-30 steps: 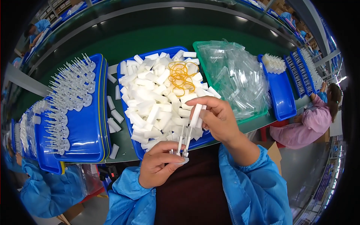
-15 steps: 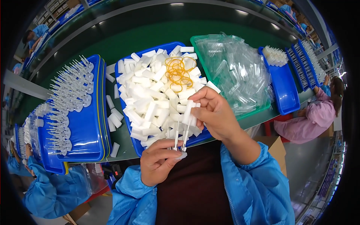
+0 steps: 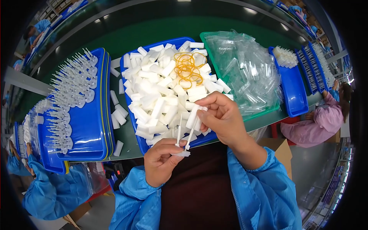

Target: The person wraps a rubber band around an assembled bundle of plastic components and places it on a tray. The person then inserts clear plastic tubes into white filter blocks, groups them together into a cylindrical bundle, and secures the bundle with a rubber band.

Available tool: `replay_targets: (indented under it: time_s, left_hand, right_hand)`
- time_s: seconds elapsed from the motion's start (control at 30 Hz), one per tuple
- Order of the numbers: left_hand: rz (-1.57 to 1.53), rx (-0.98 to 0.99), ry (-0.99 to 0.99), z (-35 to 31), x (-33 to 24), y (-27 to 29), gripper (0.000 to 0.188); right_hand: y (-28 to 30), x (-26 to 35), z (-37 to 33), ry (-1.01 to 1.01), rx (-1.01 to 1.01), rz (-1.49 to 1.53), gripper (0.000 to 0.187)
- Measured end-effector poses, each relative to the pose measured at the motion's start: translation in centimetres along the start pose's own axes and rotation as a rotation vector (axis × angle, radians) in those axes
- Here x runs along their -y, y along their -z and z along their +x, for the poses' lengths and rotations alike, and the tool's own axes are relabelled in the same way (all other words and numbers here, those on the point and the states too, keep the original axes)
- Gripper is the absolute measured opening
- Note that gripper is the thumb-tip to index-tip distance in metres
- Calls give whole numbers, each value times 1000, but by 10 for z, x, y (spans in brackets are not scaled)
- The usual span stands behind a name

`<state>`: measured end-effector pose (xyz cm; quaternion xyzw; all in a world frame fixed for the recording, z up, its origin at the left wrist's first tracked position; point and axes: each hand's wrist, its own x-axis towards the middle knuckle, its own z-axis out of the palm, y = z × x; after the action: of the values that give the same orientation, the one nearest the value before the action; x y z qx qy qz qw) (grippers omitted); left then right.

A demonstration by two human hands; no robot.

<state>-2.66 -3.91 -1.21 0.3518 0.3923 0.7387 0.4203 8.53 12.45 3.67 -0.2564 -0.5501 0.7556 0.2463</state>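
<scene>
Below the foam heap, my left hand (image 3: 161, 159) pinches the base of a small white plastic part (image 3: 184, 153) with two thin prongs pointing up. My right hand (image 3: 224, 120) grips white foam pieces (image 3: 194, 117) between thumb and fingers. One prong runs up to the foam; whether its tip is inside is hard to tell. The other prong stands bare to the left. Behind both hands, a blue tray (image 3: 125, 63) is heaped with white foam pieces (image 3: 153, 86). Yellow rubber bands (image 3: 188, 69) lie on the heap.
Stacked blue trays (image 3: 86, 136) at left carry rows of white pronged parts (image 3: 74, 82). A green tray (image 3: 209, 38) of clear plastic sleeves (image 3: 245, 73) stands at right, beside another blue tray (image 3: 293, 92). Loose foam pieces (image 3: 119, 147) lie between trays. Co-workers (image 3: 320, 120) sit at both sides.
The view has shifted slightly. My left hand has tilted the plastic part, and its prongs look further apart. My right hand keeps its grip on the foam.
</scene>
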Motion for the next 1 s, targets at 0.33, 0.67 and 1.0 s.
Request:
replay_targets:
  time_s: [0.33, 0.67, 1.0]
  left_hand:
    - [-83, -36, -47, -4, 2, 6, 19]
    - [49, -148, -90, -20, 0, 23, 15]
    - [87, -214, -270, -19, -1, 38, 17]
  right_hand:
    - [-11, -11, -7, -53, 49, 129, 14]
    - [-43, -8, -24, 132, 102, -139, 18]
    - [-65, -6, -3, 496, 180, -594, 27]
